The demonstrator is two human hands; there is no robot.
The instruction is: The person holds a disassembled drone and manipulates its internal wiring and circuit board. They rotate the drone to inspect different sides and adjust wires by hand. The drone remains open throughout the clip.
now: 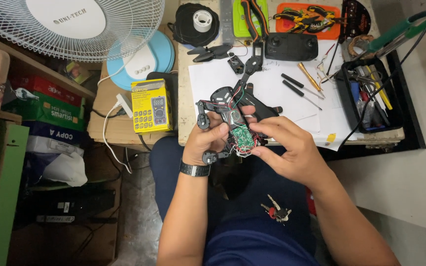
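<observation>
A small black drone frame (228, 101) with an exposed green circuit board (242, 136) and red, white and black wires is held over my lap at the table's near edge. My left hand (207, 140), with a black wristband, grips the frame's left side and lower arm. My right hand (284, 145) wraps the right side, fingertips touching the wires beside the board. One long arm (249, 69) of the frame reaches out over the white paper (272, 93) on the table.
Behind lie two screwdrivers (299, 87), a black remote controller (292, 47), pliers on an orange tray (311, 19), loose propellers (212, 51), a tape roll (202, 20). A black tool bin (366, 96) stands right, a yellow multimeter box (152, 106) and white fan (75, 24) left. Keys (276, 212) rest on my lap.
</observation>
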